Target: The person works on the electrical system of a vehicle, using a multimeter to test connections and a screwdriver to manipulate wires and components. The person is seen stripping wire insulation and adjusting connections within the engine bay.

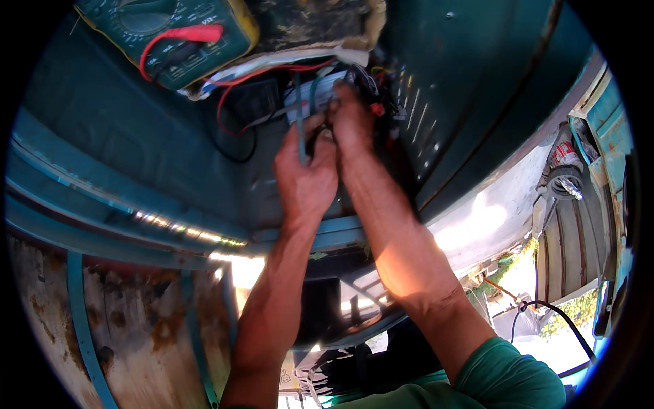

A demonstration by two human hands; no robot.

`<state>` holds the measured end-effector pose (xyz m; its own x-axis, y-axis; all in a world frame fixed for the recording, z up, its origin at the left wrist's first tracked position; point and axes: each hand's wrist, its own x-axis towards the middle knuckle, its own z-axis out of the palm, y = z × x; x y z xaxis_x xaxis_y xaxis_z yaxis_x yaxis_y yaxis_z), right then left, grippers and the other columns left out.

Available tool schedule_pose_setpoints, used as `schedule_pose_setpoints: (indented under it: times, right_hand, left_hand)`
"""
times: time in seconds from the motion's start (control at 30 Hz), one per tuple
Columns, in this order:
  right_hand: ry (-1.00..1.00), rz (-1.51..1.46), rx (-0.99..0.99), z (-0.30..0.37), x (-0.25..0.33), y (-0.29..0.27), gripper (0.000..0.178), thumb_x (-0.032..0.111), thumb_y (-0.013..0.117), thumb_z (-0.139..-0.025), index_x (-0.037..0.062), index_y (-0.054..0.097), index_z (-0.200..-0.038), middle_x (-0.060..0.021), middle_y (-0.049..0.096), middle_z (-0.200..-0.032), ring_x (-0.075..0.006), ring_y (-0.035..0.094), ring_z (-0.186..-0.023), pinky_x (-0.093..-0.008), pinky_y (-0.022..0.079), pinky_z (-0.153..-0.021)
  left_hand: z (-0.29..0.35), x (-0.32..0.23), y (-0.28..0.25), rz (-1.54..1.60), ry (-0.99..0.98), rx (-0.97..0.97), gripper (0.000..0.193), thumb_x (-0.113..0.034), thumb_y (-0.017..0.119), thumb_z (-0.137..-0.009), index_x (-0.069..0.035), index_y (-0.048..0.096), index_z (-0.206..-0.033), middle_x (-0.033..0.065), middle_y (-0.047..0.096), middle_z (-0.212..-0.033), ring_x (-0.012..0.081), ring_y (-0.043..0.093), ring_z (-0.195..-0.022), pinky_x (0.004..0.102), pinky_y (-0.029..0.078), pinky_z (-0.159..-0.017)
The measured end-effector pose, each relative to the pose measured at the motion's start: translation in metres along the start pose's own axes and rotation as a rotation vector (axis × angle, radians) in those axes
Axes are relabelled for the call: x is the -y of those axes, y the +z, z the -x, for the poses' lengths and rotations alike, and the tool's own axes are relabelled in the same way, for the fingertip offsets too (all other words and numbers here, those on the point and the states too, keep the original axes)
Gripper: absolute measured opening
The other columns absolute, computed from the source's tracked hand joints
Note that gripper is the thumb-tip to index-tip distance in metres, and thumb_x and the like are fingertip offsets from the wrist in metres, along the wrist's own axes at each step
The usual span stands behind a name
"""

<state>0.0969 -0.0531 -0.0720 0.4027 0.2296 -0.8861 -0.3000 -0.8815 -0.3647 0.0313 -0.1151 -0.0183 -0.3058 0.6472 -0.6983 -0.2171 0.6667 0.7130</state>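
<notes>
Both of my hands reach deep into a teal metal cabinet (136, 136) and meet in front of a pale box (294, 109) with wires around it. My left hand (308, 184) is closed, thumb and fingers pinched together; whatever sits between them is too dark and small to name. A thin blue-grey cable (300, 112) runs down in front of its fingers. Touching or nearly touching it, my right hand (353, 126) has its fingers curled shut at the box's lower right, somewhat blurred. What it grips is hidden.
A multimeter (197, 61) with a red plug (194, 33) lies at the upper left, beside a worn dark block (313, 24). Red wires (238, 78) cross below it, and thin wires (368, 78) bunch right of the box. A plastic bottle (564, 163) is at far right.
</notes>
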Motion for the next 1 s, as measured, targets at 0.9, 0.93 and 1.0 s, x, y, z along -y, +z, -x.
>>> schedule_pose_setpoints:
  times: [0.9, 0.93, 1.0]
  right_hand:
    - [-0.13, 0.018, 0.126, -0.007, -0.01, -0.007, 0.028, 0.023, 0.061, -0.091, 0.0038, 0.064, -0.112, -0.0073, 0.064, -0.101, -0.0181, 0.058, -0.09, -0.0349, 0.049, -0.078]
    - [-0.136, 0.031, 0.126, -0.006, -0.01, -0.007, 0.029, 0.023, 0.061, -0.091, 0.004, 0.063, -0.112, -0.0073, 0.063, -0.101, -0.0182, 0.058, -0.09, -0.0348, 0.049, -0.079]
    - [-0.147, 0.057, 0.125, -0.005, -0.01, -0.008, 0.029, 0.024, 0.061, -0.091, 0.0045, 0.062, -0.113, -0.0072, 0.063, -0.102, -0.0183, 0.057, -0.091, -0.0346, 0.049, -0.079]
  left_hand:
    - [-0.003, -0.012, 0.007, -0.04, -0.078, -0.058, 0.02, -0.001, 0.065, -0.094, 0.004, 0.072, -0.112, 0.0072, 0.074, -0.099, 0.0117, 0.066, -0.089, 0.0263, 0.052, -0.081]
    - [-0.004, -0.012, 0.006, -0.035, -0.087, -0.057, 0.02, -0.001, 0.066, -0.094, 0.004, 0.072, -0.111, 0.007, 0.074, -0.098, 0.0115, 0.066, -0.089, 0.0264, 0.052, -0.08]
    - [-0.005, -0.009, 0.004, -0.045, -0.099, -0.039, 0.019, -0.002, 0.067, -0.094, 0.004, 0.072, -0.111, 0.0068, 0.075, -0.097, 0.0114, 0.066, -0.088, 0.0267, 0.052, -0.079]
